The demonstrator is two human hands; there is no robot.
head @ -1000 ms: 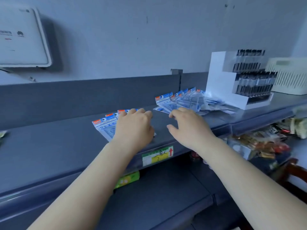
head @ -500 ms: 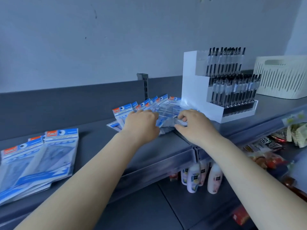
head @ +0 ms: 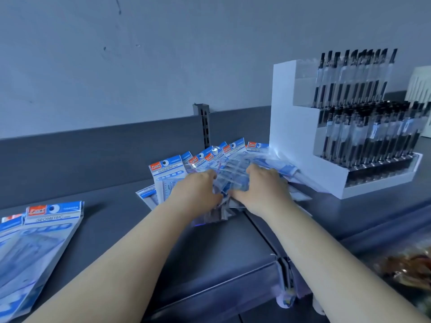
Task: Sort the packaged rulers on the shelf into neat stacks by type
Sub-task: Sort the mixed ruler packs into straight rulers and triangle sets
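Both hands, left [head: 198,190] and right [head: 263,187], are curled onto the fanned packs [head: 228,169] mid-shelf [head: 116,183]. Packs point toward 12 o'clock, so gathering's probably next; the other stack [head: 42,234] lies at 9 o'clock, left hand nearer.

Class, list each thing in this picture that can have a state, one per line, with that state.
Fanned ruler packs: overlapping, untidy, against the pen stand.
Left stack of packs: lying flat, apart from the hands.
Left hand: grips the fanned packs.
Right hand: grips the same packs.
Pen stand: upright, both tiers full of pens.
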